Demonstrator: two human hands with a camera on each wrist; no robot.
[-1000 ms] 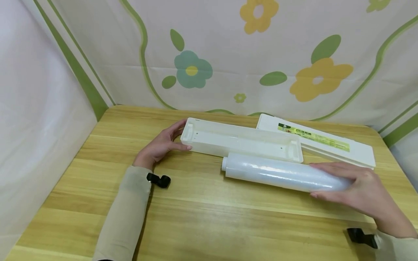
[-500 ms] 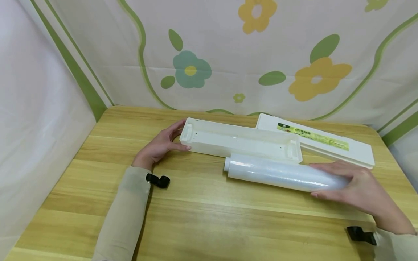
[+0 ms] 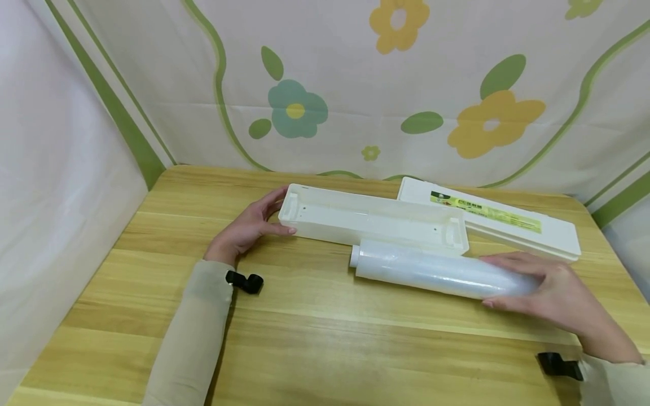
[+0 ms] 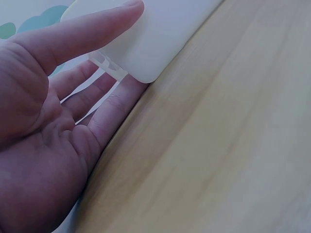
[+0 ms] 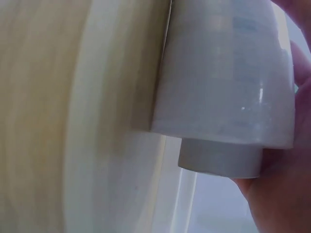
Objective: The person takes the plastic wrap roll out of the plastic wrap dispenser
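A long white plastic box (image 3: 365, 223), its top uncovered, lies on the table in the head view. My left hand (image 3: 249, 226) holds its left end, thumb on the front wall and fingers behind the end. The left wrist view shows the thumb (image 4: 92, 30) against the box's wall (image 4: 160, 36). In front of the box's right part is a thick roll of cling film (image 3: 421, 269), its white core sticking out on the left. My right hand (image 3: 558, 293) grips the roll's right end. In the right wrist view the core end (image 5: 221, 158) shows beside the palm.
Behind and to the right of the box, a white lid (image 3: 508, 220) with a green and yellow label lies slantwise. A floral curtain (image 3: 345, 84) hangs behind the wooden table (image 3: 355, 349). A black strap clip (image 3: 246, 282) sits on the left cuff, another (image 3: 558, 365) by the right.
The roll of cling film has shifted slightly to the right along the box. Both hands keep their holds, and the box and lid look unmoved.
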